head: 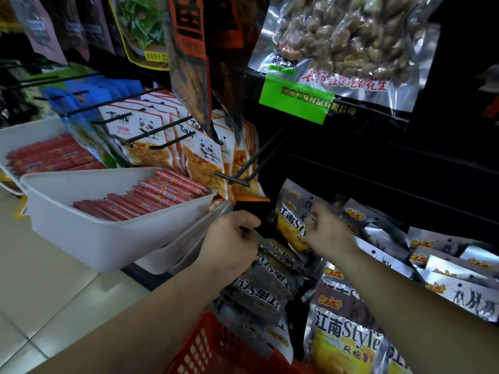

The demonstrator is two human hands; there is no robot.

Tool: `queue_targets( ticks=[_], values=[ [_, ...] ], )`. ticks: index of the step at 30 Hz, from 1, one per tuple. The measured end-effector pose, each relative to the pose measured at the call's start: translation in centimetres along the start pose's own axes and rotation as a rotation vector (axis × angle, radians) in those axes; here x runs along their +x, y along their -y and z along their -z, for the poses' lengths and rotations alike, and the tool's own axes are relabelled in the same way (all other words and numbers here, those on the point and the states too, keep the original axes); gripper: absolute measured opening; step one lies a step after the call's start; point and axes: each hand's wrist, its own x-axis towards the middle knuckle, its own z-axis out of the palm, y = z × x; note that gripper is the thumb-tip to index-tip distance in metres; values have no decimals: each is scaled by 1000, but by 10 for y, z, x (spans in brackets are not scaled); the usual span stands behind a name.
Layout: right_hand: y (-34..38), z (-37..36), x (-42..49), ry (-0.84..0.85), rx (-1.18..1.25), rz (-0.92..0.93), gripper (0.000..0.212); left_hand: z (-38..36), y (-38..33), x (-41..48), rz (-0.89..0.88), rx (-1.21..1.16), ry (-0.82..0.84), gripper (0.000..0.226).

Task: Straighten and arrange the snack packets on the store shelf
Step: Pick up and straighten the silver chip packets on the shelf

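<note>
Head view: both hands at work just beyond the red basket [201, 344].
The right hand [330, 234] seems to pinch the upright packet [290, 221], which stands farthest from the basket, long axis vertical, just left of its curled fingers. The left hand [232, 240], nearer the basket, clamps thumb and fingers on the toppled stack [266, 282].

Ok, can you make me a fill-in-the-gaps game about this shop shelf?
The nearer white tub holds red ____.
The hanging packets show a black-and-white ____.
The left hand grips the packet stack, and the right hand holds a silver and ____ packet.
Answers: sausages, panda, yellow.
</note>
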Motion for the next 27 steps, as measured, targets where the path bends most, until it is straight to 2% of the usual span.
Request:
queue_targets(
  ticks=[2, 8, 12, 16, 18, 21, 23, 25, 27],
  values=[
    [6, 9, -6, -68, -53, 44, 27, 5, -6, -2, -16, 19, -8, 24],
    [48, 66, -48, -231, -101, 154, 16, 32, -35, -29, -45, 38, 22, 21],
    [76, 115, -92, -203, -157, 218, 4, 58, -66, -58, -3, 0, 73, 25],
    [97, 161, -148, -132, -117, 309, 6, 85, -96, -103, 53, -80, 62, 38],
    [106, 183, -176, -65, 35, 332, 11, 100, -115, -132, 53, -189, 101, 44],
    [115, 206, -214, 2, 392, 310, 18, 111, -130, -167, 53, -226, 198, 35],
    [116, 212, -237, -108, 532, 285, 22, 113, -135, -183, 46, -325, 231, 31],
    [110, 213, -260, -274, 644, 189, 39, 113, -142, -198, 35, -441, 268, 21],
    [102, 208, -282, -287, 884, 41, 47, 111, -149, -208, 18, -494, 268, 25]
  ],
)
